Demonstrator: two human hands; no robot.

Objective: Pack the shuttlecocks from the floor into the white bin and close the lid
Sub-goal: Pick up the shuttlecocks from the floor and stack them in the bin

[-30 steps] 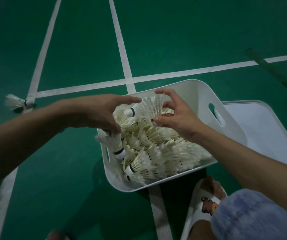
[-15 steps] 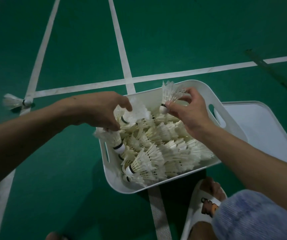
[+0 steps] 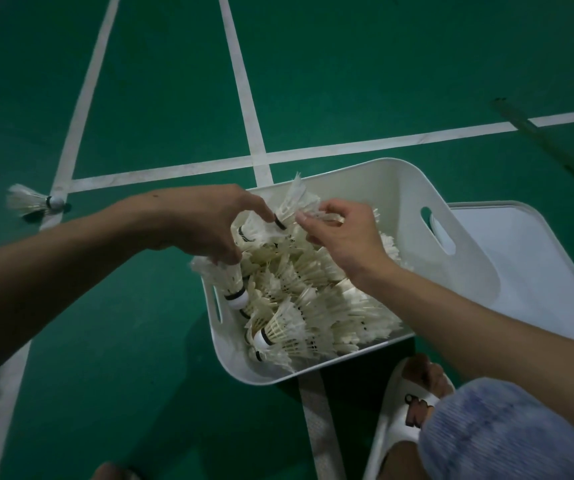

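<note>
The white bin (image 3: 399, 183) stands on the green floor (image 3: 160, 98), filled with a heap of shuttlecocks (image 3: 316, 306). Over its far left corner the right hand (image 3: 342, 237) pinches the feathers of a raised shuttlecock (image 3: 290, 207), whose cork the left hand (image 3: 202, 230) touches with its forefinger. The left hand's other fingers curl round a lower shuttlecock (image 3: 231, 284) at the bin's left rim. The lid (image 3: 528, 271) lies right of the bin; a loose shuttlecock (image 3: 32, 202) lies well left.

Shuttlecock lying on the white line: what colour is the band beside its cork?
Black; the head view shows it on the shuttlecock.
</note>
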